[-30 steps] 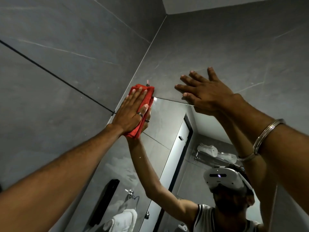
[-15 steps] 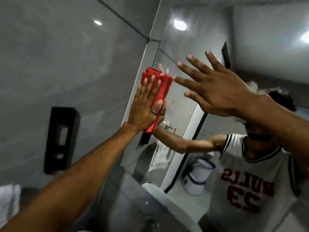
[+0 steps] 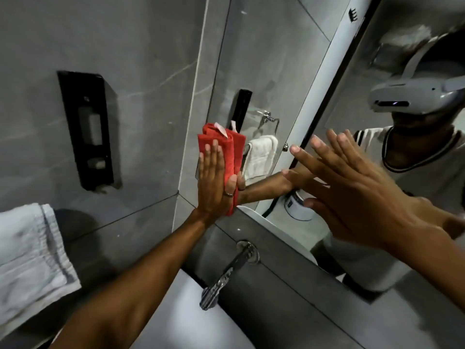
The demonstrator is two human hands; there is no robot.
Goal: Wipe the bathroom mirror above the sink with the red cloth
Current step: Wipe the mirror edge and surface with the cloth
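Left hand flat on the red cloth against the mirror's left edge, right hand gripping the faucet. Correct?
Not quite. The head view shows the right hand open with fingers spread in front of the mirror, not on the faucet, which nothing touches. The left hand does press the red cloth flat at the mirror's left edge.

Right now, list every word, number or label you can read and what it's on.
None can be read.
Pale tag on the red cloth: no lettering visible.
Black wall dispenser: no legible label.
White bin reflected in the mirror: a dark mark, too small and blurred.
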